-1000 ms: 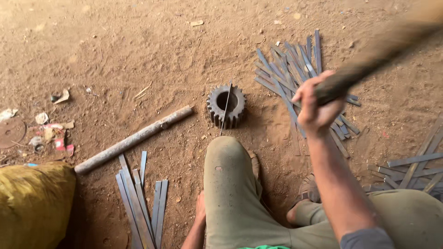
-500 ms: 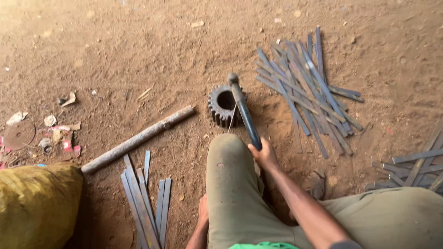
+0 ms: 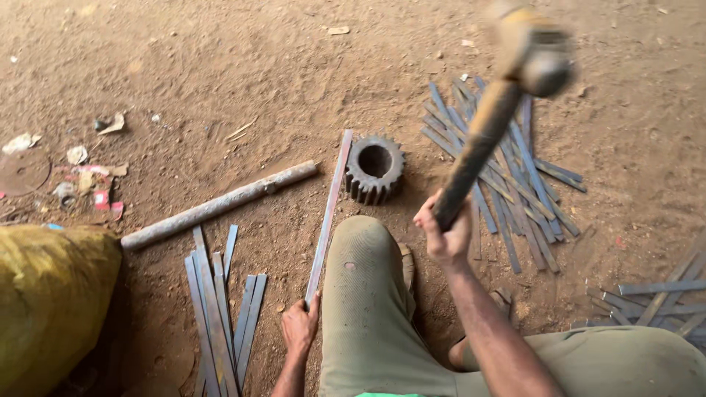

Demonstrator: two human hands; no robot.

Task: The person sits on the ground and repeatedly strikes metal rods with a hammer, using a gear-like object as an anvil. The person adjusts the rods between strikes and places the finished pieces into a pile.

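Resting one end by the gear (image 3: 374, 168), a strip (image 3: 328, 215) is steadied in the left hand (image 3: 299, 327), while a hammer (image 3: 491, 116) is held raised in the right hand's (image 3: 443, 234) closed grip.

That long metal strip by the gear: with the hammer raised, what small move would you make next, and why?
Probably slide the strip sideways onto the gear before striking. The left hand holds its near end, but its far end lies on the dirt beside the gear, not across it. The right hand has the hammer up, so a blow now would likely miss the strip.
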